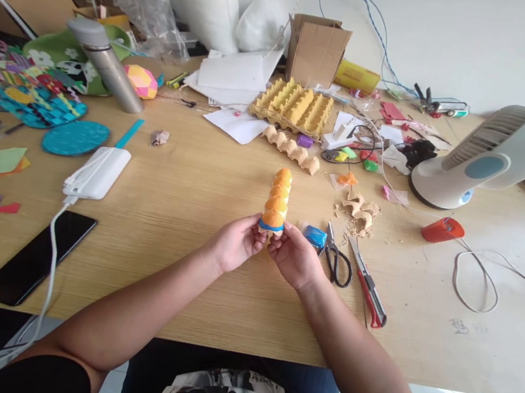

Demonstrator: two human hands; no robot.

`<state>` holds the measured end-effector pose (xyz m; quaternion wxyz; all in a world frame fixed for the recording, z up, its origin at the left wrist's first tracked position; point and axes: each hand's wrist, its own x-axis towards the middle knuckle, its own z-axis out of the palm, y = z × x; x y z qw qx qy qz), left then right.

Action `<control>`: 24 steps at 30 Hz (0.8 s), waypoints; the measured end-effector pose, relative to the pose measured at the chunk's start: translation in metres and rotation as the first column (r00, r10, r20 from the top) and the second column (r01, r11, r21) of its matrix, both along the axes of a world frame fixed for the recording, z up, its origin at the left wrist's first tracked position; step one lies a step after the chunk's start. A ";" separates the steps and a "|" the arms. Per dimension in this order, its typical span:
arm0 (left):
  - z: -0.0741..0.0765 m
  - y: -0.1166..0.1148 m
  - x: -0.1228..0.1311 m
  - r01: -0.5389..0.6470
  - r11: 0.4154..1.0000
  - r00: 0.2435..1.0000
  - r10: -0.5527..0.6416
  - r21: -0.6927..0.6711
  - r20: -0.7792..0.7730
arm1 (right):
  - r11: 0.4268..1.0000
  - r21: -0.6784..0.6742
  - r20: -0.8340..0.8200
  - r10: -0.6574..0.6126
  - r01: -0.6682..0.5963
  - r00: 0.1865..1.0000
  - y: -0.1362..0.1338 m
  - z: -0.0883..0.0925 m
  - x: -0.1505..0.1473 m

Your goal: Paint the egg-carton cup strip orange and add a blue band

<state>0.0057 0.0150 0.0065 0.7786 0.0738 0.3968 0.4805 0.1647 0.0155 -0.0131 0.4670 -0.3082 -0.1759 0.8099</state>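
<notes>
Between my two hands is a strip cut from an egg carton point(277, 199), its row of bumps coloured orange, with a blue band along the end nearest me. My left hand point(238, 243) pinches the near left corner, fingers curled. On the opposite corner my right hand point(297, 255) grips in the same way. The strip points away from me over the table. Just right of my right hand lie a blue packet point(315, 236), black-handled scissors point(337, 257) and a red utility knife point(368, 286).
A bare carton strip point(291, 149) and a yellow egg tray point(292, 107) lie farther back. Carton scraps point(361, 212) are at right, before a white fan point(493, 156). At left are a phone point(37, 257), a white power bank point(98, 172) and a steel bottle point(107, 66).
</notes>
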 end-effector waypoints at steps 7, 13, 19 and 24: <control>-0.001 0.000 0.002 0.006 1.000 1.000 -0.006 -0.006 -0.011 | 1.000 -0.008 0.005 -0.011 0.011 1.000 0.001 -0.001 0.001; -0.002 0.002 -0.001 0.001 1.000 1.000 -0.001 -0.021 0.022 | 1.000 -0.015 -0.023 -0.007 0.007 1.000 0.001 -0.004 0.001; -0.004 0.002 -0.001 0.015 1.000 0.999 -0.014 -0.008 0.048 | 0.999 0.039 -0.043 0.024 -0.023 0.999 0.000 -0.003 -0.002; -0.003 0.001 0.000 0.020 1.000 0.999 -0.020 0.014 0.025 | 1.000 0.013 -0.065 0.018 -0.018 0.998 0.000 0.000 -0.002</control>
